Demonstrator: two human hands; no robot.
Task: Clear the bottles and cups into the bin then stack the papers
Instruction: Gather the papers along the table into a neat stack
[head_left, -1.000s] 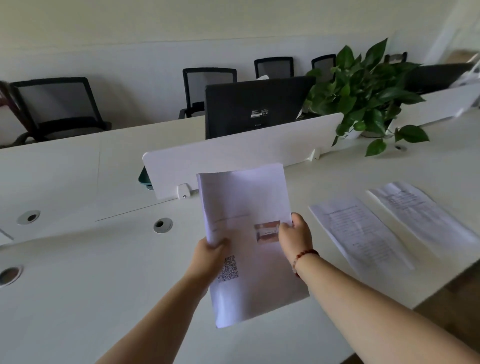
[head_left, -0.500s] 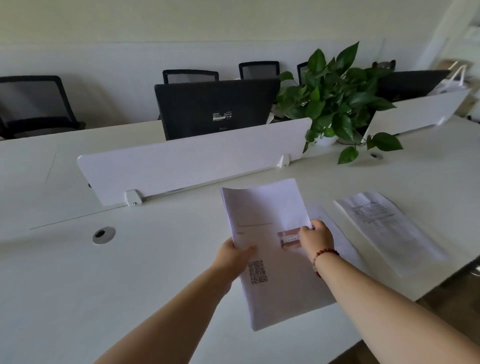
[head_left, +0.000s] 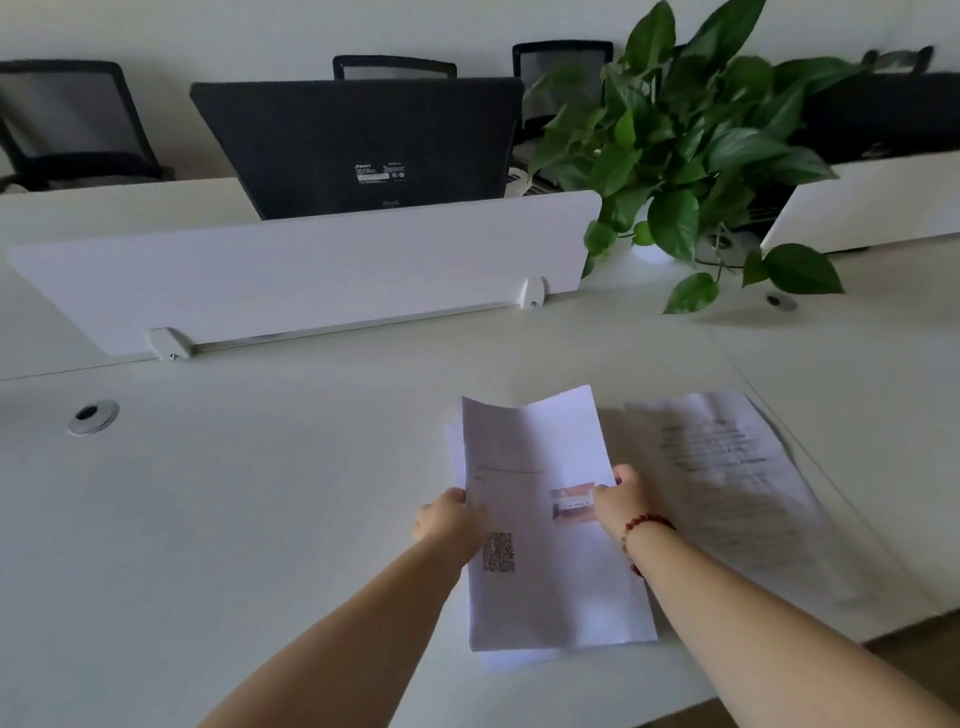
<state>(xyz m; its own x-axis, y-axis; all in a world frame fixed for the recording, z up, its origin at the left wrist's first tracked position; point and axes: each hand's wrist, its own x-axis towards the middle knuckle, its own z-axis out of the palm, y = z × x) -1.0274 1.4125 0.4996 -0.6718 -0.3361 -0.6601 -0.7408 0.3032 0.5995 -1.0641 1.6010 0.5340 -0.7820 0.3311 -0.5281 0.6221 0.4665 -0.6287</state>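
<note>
I hold a white printed sheet (head_left: 540, 519) with a small photo and a QR code low over the desk (head_left: 234, 519). My left hand (head_left: 449, 522) grips its left edge and my right hand (head_left: 621, 501), with a red bead bracelet, pinches its right side. The sheet lies over another paper whose edges (head_left: 511, 660) peek out at the left and bottom. A further printed paper (head_left: 737, 488) lies flat on the desk just right of my right hand. No bottles, cups or bin are in view.
A low white divider panel (head_left: 311, 275) runs across the desk behind the papers, with a black monitor (head_left: 358, 145) beyond it. A leafy potted plant (head_left: 691, 145) stands at the back right. A cable grommet (head_left: 93, 415) sits at the left. The desk's front edge is close on the right.
Both hands carried the sheet to the right and down, from in front of the divider to on top of the paper that lay on the desk. The view has turned right.
</note>
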